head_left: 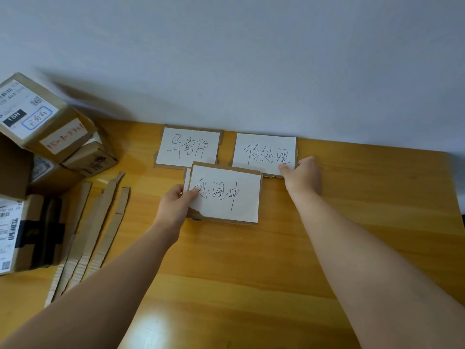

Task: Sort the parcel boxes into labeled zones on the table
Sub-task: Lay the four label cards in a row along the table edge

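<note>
the left hand (176, 205) pinches the left edge of the "处理中" card (224, 193), thumb on its white face and fingers under, so the card's long axis runs left to right with nearly all of it lying to the right of that grip. its top left corner overlaps the lower right corner of the "异常件" card (188, 147), and its top right corner comes close under the "待处理" card (264, 152); whether it is lifted or resting i cannot tell. the right hand (303, 176) holds the lower right corner of the "待处理" card, thumb pressed on the paper, fingers curled at the edge. the left hand is plainly the nearer one to the middle card, and i judge the coming move turns on drawing that card clear of the other two so each marks its own zone. the parcel boxes (42, 122) sit stacked at the far left of the table (352, 222), well apart from both hands and not yet sorted, with cardboard strips (100, 222) lying beside them. the wood is bare and glossy to the right and front, backed by a plain wall (251, 59), leaving wide room for zones.
</note>
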Motion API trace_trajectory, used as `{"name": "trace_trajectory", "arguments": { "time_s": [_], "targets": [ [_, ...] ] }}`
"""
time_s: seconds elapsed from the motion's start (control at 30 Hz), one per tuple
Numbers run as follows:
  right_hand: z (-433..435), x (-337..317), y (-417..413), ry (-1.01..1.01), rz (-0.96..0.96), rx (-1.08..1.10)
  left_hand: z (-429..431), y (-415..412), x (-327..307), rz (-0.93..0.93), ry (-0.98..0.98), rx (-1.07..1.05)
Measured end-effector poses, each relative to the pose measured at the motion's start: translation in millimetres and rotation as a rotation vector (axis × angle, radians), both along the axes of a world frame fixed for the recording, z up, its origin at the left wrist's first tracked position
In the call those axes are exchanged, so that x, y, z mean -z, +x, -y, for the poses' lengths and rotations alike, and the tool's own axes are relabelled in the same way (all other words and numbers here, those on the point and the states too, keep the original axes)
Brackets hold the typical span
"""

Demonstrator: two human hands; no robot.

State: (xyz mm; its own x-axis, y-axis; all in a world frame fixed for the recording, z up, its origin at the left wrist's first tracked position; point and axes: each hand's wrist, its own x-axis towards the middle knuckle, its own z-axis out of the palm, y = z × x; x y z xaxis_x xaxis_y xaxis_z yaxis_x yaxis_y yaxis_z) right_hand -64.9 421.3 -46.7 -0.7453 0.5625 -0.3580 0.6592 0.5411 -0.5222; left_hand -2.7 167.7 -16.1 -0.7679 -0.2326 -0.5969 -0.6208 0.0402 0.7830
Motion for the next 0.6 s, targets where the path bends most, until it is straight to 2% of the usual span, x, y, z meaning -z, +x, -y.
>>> {"name": "trace_trajectory", "arguments": {
  "time_s": [0.2,0.43,0.6],
  "targets": [
    [-1,-5,1,0.102,0.025,0.006,-1,0,-12,-0.015,0.007,-0.002],
    [2,-33,26,-0.049,-0.164,-0.014,3,5,-34,-0.057,0.050,-0.012],
    [20,-72,53,-0.139,-0.286,-0.162,7,10,-62,-0.158,0.084,-0.033]
  ]
}}
